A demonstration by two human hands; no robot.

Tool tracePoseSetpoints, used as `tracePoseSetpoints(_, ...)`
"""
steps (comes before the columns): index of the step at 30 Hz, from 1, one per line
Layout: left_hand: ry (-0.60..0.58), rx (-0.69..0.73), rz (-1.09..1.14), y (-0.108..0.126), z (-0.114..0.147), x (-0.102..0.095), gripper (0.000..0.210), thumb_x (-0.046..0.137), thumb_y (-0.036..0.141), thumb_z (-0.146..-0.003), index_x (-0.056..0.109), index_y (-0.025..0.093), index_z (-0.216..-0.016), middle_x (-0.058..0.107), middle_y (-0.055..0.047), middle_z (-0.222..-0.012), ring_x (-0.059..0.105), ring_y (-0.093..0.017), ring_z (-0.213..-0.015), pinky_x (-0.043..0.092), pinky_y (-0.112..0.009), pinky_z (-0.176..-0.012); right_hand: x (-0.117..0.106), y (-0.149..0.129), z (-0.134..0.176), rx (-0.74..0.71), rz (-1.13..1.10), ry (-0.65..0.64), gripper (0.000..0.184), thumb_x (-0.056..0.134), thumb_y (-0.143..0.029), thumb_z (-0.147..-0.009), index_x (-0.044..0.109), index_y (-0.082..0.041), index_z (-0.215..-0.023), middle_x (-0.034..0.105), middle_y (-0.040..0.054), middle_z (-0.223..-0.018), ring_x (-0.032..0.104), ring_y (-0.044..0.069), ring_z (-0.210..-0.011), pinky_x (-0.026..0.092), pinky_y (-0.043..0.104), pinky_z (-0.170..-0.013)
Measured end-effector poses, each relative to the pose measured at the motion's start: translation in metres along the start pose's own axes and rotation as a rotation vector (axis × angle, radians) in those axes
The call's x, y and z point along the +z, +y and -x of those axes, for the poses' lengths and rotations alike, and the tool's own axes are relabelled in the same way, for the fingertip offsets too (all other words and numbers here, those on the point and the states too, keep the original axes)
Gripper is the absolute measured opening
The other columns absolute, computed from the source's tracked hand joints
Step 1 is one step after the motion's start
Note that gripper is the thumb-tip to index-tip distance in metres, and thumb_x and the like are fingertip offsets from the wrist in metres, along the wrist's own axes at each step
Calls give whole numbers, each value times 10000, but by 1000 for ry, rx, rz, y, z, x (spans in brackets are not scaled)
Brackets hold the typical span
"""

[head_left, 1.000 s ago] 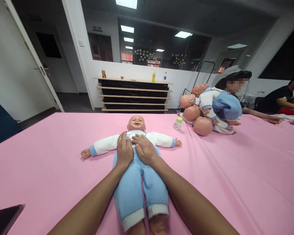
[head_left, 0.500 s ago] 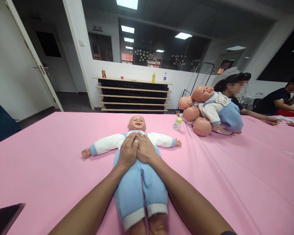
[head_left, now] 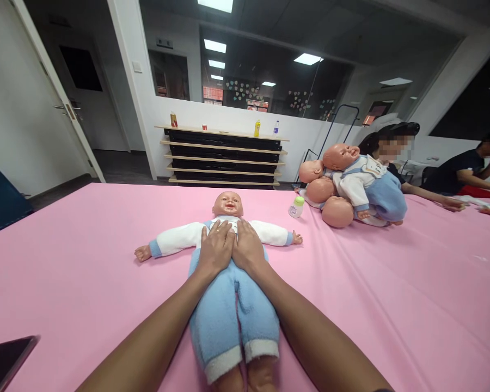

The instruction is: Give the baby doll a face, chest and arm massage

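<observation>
A baby doll [head_left: 234, 305] in blue and white clothes lies on its back on the pink table cover [head_left: 85, 305], head away from me and arms spread wide. Flat on the left side of its chest rests my left hand [head_left: 217, 247], fingers stretched out and a ring showing on one. My right hand [head_left: 247, 245] lies flat beside it on the chest, fingers pointing toward the doll's head. The two hands touch or nearly touch along the thumbs. Neither grips anything. The front of the doll's top is partly covered by my hands.
A small bottle with a green cap [head_left: 296, 207] stands beyond the doll's hand. Several more dolls [head_left: 351, 185] are piled at the right, near a person in a cap [head_left: 392, 136]. A dark flat device [head_left: 8, 359] lies at the lower left. Shelves [head_left: 224, 155] stand behind.
My hands have moved slightly apart on the doll's chest; before, the thumbs overlapped at the middle. Now they lie side by side. The doll stays in place.
</observation>
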State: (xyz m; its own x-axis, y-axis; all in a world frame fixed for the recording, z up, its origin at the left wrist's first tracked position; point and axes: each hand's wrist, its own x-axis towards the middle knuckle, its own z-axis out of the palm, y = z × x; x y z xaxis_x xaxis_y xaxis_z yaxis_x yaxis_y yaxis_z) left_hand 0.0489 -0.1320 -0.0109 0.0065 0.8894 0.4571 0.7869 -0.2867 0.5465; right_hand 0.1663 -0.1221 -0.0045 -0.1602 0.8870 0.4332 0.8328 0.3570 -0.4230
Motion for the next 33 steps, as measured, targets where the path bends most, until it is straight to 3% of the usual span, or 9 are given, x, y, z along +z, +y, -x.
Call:
tracePoseSetpoints(4,136,-77,6,-6,-2,4,444,304,368,-936,577,172,-1227,522,-107,-1344,391,-247,-1326,232,-526,-1143,-1,-2,0,14,27,90,457,381,-312,-904,515,-72,-1269,511,165,-1303,447,242,-1236,297,386,-1096)
tracePoseSetpoints(10,311,-97,25,-5,1,-2,300,355,307,-915,600,159,-824,615,-103,-986,514,-215,-1010,404,-419,-955,-3,-2,4,2,92,261,238,435,-274,-866,593,-115,-947,588,118,-904,504,222,-895,408,367,-841)
tracePoseSetpoints(13,314,-74,9,-1,4,-6,321,349,315,-922,519,172,-690,569,-78,-803,495,-199,-867,413,-391,-851,-4,-2,6,-74,86,347,156,459,-242,-847,569,-133,-826,555,108,-853,472,212,-861,395,362,-807)
tracePoseSetpoints(16,274,18,66,3,7,-10,348,312,312,-939,500,174,-680,560,-63,-769,491,-179,-823,414,-366,-827,-6,-2,7,-266,-24,295,156,458,-224,-859,556,-152,-760,552,87,-843,476,190,-864,400,343,-828)
tracePoseSetpoints(19,217,137,184,7,8,-14,327,300,322,-948,592,176,-935,619,-65,-964,525,-167,-948,420,-354,-916,-8,-2,5,-452,-184,150,184,431,-220,-888,600,-164,-839,587,69,-897,508,169,-903,413,321,-885)
tracePoseSetpoints(21,145,201,222,8,7,-14,367,302,345,-951,571,195,-1151,608,-57,-1152,520,-162,-1082,397,-354,-1006,-9,-2,4,-479,-259,84,218,419,-206,-890,619,-167,-968,607,68,-979,524,163,-961,420,307,-918)
tracePoseSetpoints(27,-4,128,43,0,0,-2,465,241,381,-963,506,239,-1317,466,-25,-1410,381,-179,-1340,196,-456,-1182,-7,-2,-2,-355,-215,12,403,390,-187,-893,531,-170,-1270,565,69,-1244,480,157,-1174,317,327,-1097)
tracePoseSetpoints(33,76,-5,18,-7,-2,6,476,264,385,-951,536,192,-1291,497,-70,-1380,387,-208,-1339,208,-477,-1176,-5,-1,-2,-189,-96,-2,439,361,-308,-932,498,-172,-1327,443,77,-1404,376,182,-1321,245,364,-1151)
